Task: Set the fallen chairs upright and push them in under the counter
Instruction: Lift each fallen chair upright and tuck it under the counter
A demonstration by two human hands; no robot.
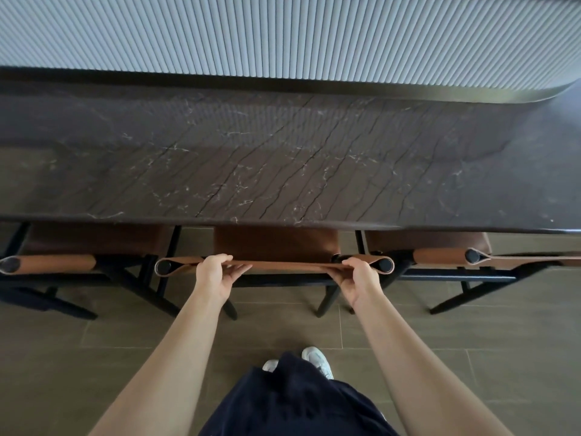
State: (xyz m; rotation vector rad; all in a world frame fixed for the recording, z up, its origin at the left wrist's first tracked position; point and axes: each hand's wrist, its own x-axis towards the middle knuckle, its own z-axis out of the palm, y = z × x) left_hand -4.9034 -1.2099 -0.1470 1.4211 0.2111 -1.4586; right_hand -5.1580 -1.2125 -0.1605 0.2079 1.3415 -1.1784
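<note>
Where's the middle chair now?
Head view, centre: the middle chair stands upright at the counter edge, seat partly under it, between the left chair and right chair; left hand and right hand grip its backrest.

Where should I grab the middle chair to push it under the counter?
Grip the top edge of its leather backrest from behind, as the left hand and right hand do, one near each black post. It spans level between the posts, so a spread hold should push it straight.
</note>
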